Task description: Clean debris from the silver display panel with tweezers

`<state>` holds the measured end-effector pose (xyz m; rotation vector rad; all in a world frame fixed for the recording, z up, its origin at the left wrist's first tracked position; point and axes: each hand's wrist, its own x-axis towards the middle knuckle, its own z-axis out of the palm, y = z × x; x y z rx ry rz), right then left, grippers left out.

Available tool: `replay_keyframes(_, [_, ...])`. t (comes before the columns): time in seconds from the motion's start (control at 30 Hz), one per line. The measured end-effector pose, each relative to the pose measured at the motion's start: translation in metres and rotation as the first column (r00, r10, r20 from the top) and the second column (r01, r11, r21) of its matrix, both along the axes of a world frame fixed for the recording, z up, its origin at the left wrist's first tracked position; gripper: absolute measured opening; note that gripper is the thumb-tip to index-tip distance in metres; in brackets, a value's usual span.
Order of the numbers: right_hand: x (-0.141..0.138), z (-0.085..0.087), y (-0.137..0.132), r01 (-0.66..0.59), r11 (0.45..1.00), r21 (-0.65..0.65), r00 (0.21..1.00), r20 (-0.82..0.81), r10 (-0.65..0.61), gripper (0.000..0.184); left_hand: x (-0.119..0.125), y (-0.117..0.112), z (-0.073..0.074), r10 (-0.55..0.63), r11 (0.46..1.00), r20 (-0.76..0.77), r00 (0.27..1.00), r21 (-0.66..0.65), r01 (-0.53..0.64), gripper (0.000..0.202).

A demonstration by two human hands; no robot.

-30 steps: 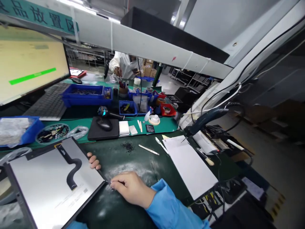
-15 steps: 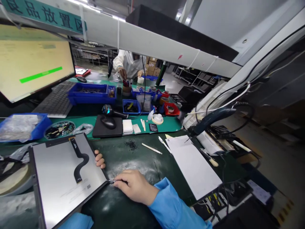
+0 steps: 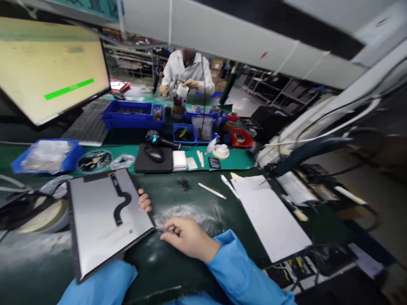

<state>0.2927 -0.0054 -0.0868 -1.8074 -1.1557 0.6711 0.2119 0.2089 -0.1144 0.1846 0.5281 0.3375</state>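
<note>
A display panel [image 3: 101, 228], silver-backed with a black rim, is tilted up above the table at the left. A black ribbon cable [image 3: 122, 203] curves along its back. My left hand [image 3: 145, 201] grips the panel from underneath; its fingertips wrap round the right edge, and the rest is hidden behind the panel. At the panel's lower right corner my right hand [image 3: 189, 239] is closed in a pinch on a thin silvery piece [image 3: 160, 229]. This piece reaches the corner; its exact kind is too small to make out.
Black scraps [image 3: 185, 184], a pale stick [image 3: 212, 191], a white pen [image 3: 229, 186] and white paper [image 3: 270, 216] lie on the green table. Behind are a mouse [image 3: 154, 153], a scanner [image 3: 162, 140] and blue bins [image 3: 132, 115]. A tape roll [image 3: 47, 218] sits left. A co-worker [image 3: 187, 76] sits opposite.
The camera view has shifted, so the scene sits further right. Both hands keep their hold at the panel. The co-worker opposite has lifted a white roll.
</note>
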Motion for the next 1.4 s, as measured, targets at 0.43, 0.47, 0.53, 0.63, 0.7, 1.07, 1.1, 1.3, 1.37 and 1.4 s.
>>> replay_keyframes(0.43, [0.001, -0.001, -0.005, -0.052, 0.998, -0.021, 0.995, -0.081, 0.050, 0.018, -0.017, -0.026, 0.049, 0.022, 1.000, 0.043, 0.999, 0.000, -0.022, 0.038])
replay_keyframes(0.47, [0.001, -0.001, -0.004, -0.044, 0.999, -0.020, 0.995, -0.091, 0.043, 0.018, -0.017, -0.026, 0.048, 0.015, 1.000, 0.049, 0.999, -0.005, -0.015, 0.038])
replay_keyframes(0.53, [0.002, 0.001, -0.004, -0.065, 0.998, -0.005, 0.997, -0.045, 0.065, 0.018, -0.017, -0.026, 0.048, 0.007, 1.000, 0.065, 0.998, -0.015, -0.006, 0.038])
replay_keyframes(0.63, [0.005, 0.006, -0.003, -0.142, 0.990, 0.016, 0.988, 0.063, 0.141, 0.023, -0.017, -0.026, 0.049, -0.014, 1.000, 0.075, 0.997, -0.026, 0.016, 0.040])
replay_keyframes(0.7, [0.007, 0.008, -0.003, -0.184, 0.983, 0.015, 0.979, 0.095, 0.182, 0.029, -0.017, -0.025, 0.048, -0.034, 0.999, 0.072, 0.997, -0.033, 0.036, 0.043])
replay_keyframes(1.07, [0.007, 0.006, -0.005, -0.222, 0.975, 0.011, 0.965, 0.143, 0.218, 0.021, -0.018, -0.021, 0.036, -0.114, 0.993, 0.108, 0.988, -0.031, 0.118, 0.044])
replay_keyframes(1.1, [0.008, 0.007, -0.005, -0.240, 0.971, 0.013, 0.957, 0.171, 0.234, 0.024, -0.019, -0.021, 0.035, -0.120, 0.992, 0.115, 0.986, -0.033, 0.124, 0.045])
replay_keyframes(1.3, [0.005, 0.009, -0.005, -0.205, 0.979, -0.008, 0.972, 0.114, 0.205, 0.019, -0.019, -0.016, 0.028, -0.167, 0.984, 0.133, 0.977, -0.037, 0.173, 0.042])
replay_keyframes(1.37, [0.004, 0.008, -0.006, -0.183, 0.983, -0.004, 0.975, 0.126, 0.182, 0.015, -0.018, -0.014, 0.024, -0.171, 0.984, 0.140, 0.975, -0.024, 0.176, 0.043])
replay_keyframes(1.4, [0.004, 0.007, -0.006, -0.187, 0.982, 0.004, 0.971, 0.152, 0.184, 0.014, -0.017, -0.013, 0.022, -0.171, 0.984, 0.143, 0.975, -0.019, 0.176, 0.044])
